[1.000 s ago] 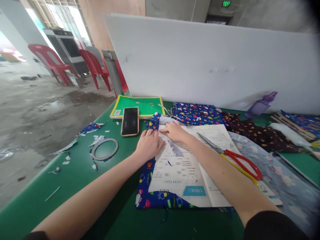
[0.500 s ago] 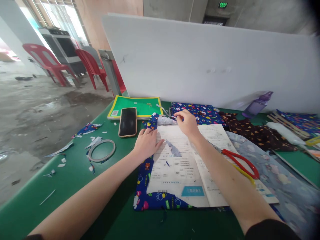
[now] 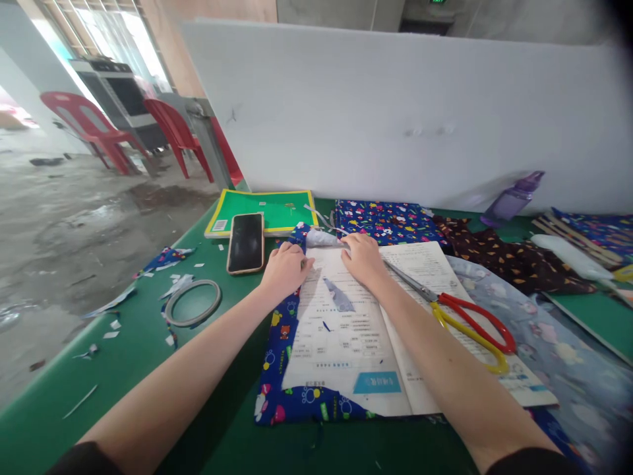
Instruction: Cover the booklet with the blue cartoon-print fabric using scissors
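Note:
An open book [image 3: 346, 330] with printed pages lies on patterned blue cloth [image 3: 277, 356], which is folded over its left and bottom edges. My left hand [image 3: 285, 267] rests at the book's upper left edge, its fingers curled on the cloth; what they grip is hidden. My right hand [image 3: 363, 258] is at the top edge of the page, fingers bent beside the pale cloth strip [image 3: 324, 239]; whether it pinches the strip is unclear. Scissors with red and yellow handles [image 3: 435, 300] lie open across the right page. A grey scrap [image 3: 339, 295] sits on the left page.
A phone [image 3: 246, 244] overlaps a green book [image 3: 277, 208]. Left of them are a tape roll [image 3: 192, 303] and cloth scraps. Behind stands a white board [image 3: 346, 112]. Brown cloth [image 3: 504, 257], a purple bottle [image 3: 512, 199] and pale cloth [image 3: 568, 369] are at the right.
My right hand has come down from the thin strip onto the top of the page. My left hand has drawn its thumb in. The view has shifted slightly, and more of the scissors shows.

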Action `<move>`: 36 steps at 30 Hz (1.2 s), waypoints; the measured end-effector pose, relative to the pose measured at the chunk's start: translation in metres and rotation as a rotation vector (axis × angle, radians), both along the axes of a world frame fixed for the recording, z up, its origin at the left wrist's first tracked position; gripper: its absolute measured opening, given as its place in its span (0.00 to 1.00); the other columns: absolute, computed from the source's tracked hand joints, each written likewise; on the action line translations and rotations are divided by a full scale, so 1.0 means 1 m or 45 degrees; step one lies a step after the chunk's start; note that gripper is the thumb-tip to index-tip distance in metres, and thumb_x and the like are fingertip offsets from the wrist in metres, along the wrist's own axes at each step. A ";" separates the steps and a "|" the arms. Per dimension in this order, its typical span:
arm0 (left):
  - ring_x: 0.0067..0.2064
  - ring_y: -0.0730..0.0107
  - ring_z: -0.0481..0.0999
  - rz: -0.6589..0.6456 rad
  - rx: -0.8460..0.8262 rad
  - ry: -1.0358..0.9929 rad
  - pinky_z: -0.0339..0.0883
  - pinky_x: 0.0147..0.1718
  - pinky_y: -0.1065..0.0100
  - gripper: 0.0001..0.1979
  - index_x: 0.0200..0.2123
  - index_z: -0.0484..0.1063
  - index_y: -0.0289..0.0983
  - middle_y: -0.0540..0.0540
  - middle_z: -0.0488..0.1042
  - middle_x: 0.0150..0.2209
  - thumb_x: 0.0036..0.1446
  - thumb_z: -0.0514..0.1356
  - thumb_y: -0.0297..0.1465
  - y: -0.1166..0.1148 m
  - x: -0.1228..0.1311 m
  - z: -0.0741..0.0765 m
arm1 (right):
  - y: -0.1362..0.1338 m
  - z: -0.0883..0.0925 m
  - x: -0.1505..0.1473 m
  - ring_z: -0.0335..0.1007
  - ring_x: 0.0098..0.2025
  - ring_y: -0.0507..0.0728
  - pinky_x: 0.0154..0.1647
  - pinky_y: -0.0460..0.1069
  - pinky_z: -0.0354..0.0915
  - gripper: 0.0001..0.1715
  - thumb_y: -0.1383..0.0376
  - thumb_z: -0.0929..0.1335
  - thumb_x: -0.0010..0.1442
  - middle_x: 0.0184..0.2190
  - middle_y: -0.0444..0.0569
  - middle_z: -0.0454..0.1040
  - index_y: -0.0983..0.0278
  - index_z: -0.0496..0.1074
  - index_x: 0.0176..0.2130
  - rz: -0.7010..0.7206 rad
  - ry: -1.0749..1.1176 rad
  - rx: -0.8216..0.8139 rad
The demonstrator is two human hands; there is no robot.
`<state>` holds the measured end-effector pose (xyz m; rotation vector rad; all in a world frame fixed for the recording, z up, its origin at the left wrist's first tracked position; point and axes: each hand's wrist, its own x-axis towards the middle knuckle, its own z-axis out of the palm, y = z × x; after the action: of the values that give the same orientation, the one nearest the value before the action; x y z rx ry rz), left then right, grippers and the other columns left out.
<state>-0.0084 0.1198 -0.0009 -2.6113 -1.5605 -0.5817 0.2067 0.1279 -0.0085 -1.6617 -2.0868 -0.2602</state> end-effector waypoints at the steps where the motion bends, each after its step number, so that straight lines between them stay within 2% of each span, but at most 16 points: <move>1: 0.50 0.56 0.67 -0.002 -0.005 -0.002 0.63 0.48 0.54 0.18 0.34 0.78 0.38 0.42 0.76 0.42 0.64 0.50 0.37 -0.001 0.000 0.000 | 0.000 -0.001 0.000 0.67 0.51 0.57 0.51 0.59 0.67 0.21 0.55 0.65 0.62 0.52 0.52 0.68 0.63 0.67 0.51 0.004 -0.005 -0.005; 7: 0.53 0.56 0.65 -0.022 -0.013 -0.005 0.65 0.47 0.56 0.17 0.37 0.78 0.40 0.43 0.74 0.47 0.65 0.50 0.37 -0.008 0.000 -0.002 | -0.002 -0.003 0.000 0.67 0.51 0.57 0.51 0.59 0.67 0.22 0.55 0.65 0.62 0.52 0.52 0.68 0.63 0.67 0.51 0.015 -0.001 -0.006; 11: 0.59 0.53 0.60 -0.023 0.009 0.004 0.62 0.51 0.52 0.18 0.37 0.79 0.41 0.44 0.68 0.57 0.64 0.50 0.38 -0.010 -0.002 -0.001 | -0.004 -0.001 0.000 0.67 0.51 0.57 0.51 0.59 0.67 0.21 0.55 0.65 0.62 0.52 0.52 0.68 0.63 0.67 0.51 0.018 0.026 0.006; 13: 0.57 0.52 0.62 -0.019 0.010 0.018 0.61 0.52 0.51 0.18 0.36 0.79 0.41 0.45 0.70 0.54 0.65 0.50 0.38 -0.008 -0.004 0.000 | -0.004 0.000 -0.001 0.67 0.51 0.57 0.51 0.59 0.67 0.22 0.55 0.65 0.62 0.52 0.52 0.68 0.64 0.67 0.51 0.030 0.044 0.012; 16: 0.50 0.55 0.68 -0.025 -0.006 0.048 0.60 0.51 0.51 0.17 0.36 0.79 0.42 0.45 0.76 0.44 0.65 0.50 0.38 -0.004 -0.007 0.001 | -0.004 0.002 -0.002 0.67 0.51 0.57 0.51 0.59 0.67 0.22 0.55 0.65 0.62 0.52 0.52 0.68 0.64 0.67 0.52 0.061 0.075 0.018; 21: 0.47 0.59 0.71 -0.016 -0.003 0.093 0.61 0.52 0.52 0.15 0.38 0.76 0.39 0.45 0.77 0.42 0.66 0.50 0.34 0.000 -0.008 0.001 | -0.006 0.006 -0.004 0.68 0.49 0.56 0.50 0.58 0.68 0.23 0.55 0.65 0.62 0.51 0.52 0.69 0.64 0.67 0.52 0.174 0.102 -0.015; 24: 0.48 0.61 0.72 0.006 -0.023 0.126 0.65 0.51 0.52 0.11 0.44 0.73 0.37 0.44 0.75 0.45 0.65 0.54 0.35 0.004 -0.007 0.002 | -0.010 0.009 -0.007 0.68 0.49 0.56 0.49 0.58 0.68 0.23 0.55 0.65 0.62 0.50 0.52 0.69 0.64 0.67 0.52 0.259 0.093 -0.054; 28: 0.48 0.61 0.74 0.051 -0.067 0.147 0.71 0.45 0.55 0.18 0.53 0.67 0.35 0.41 0.70 0.52 0.63 0.58 0.36 0.011 -0.008 0.003 | -0.014 0.012 -0.010 0.68 0.49 0.56 0.50 0.58 0.67 0.22 0.55 0.65 0.62 0.51 0.52 0.69 0.64 0.67 0.52 0.328 0.077 -0.092; 36: 0.48 0.62 0.73 0.000 -0.120 0.228 0.71 0.46 0.55 0.16 0.52 0.68 0.37 0.41 0.70 0.52 0.64 0.57 0.36 0.029 -0.009 0.002 | -0.013 0.009 -0.010 0.68 0.49 0.56 0.50 0.58 0.68 0.22 0.55 0.65 0.62 0.50 0.52 0.69 0.64 0.67 0.52 0.338 0.061 -0.126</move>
<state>-0.0172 0.1486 0.0006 -2.6446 -1.5689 -0.2713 0.1963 0.1149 0.0003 -1.4073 -2.2850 -0.0320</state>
